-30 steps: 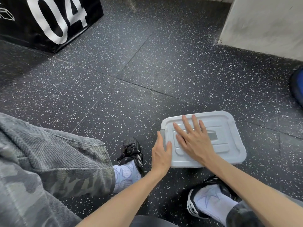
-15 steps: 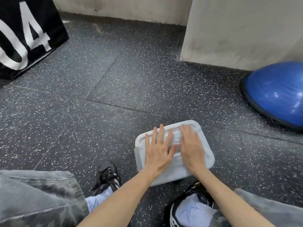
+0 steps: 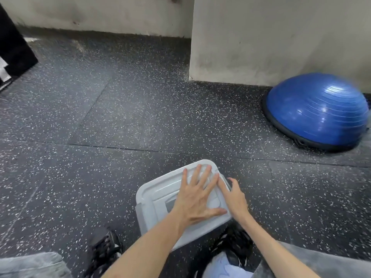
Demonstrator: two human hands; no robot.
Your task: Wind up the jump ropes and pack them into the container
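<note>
A dark rubber floor point(image 3: 124, 125) flecked with white is seen, jointed into large tiles and bounded by a scuffed pale wall point(image 3: 271, 37). A glossy blue half-dome balance trainer point(image 3: 318, 112) on a black rim stands against that wall, well beyond and to the right of the fingers; a black box point(image 3: 12, 47) is cut off at the far left edge. Two dark shoes and grey trouser legs are visible below the forearms.

Compared with half a second ago, the pale grey rectangular plastic container point(image 3: 158, 194) with its lid on is turned further, one corner now pointing away from the person, and the right hand has been shifted from the lid top to the container's right edge.

The left hand point(image 3: 197, 199) is laid flat on the lid, fingers point(image 3: 195, 174) straight and spread, thumb stretched toward the right wrist. The right hand point(image 3: 233, 195) is set at the right edge, forefinger lying along the rim, the other fingers curled over the side at a darker grey latch; how firmly it is gripped cannot be told. The container rests on the floor directly beneath both hands, between the shoes.
</note>
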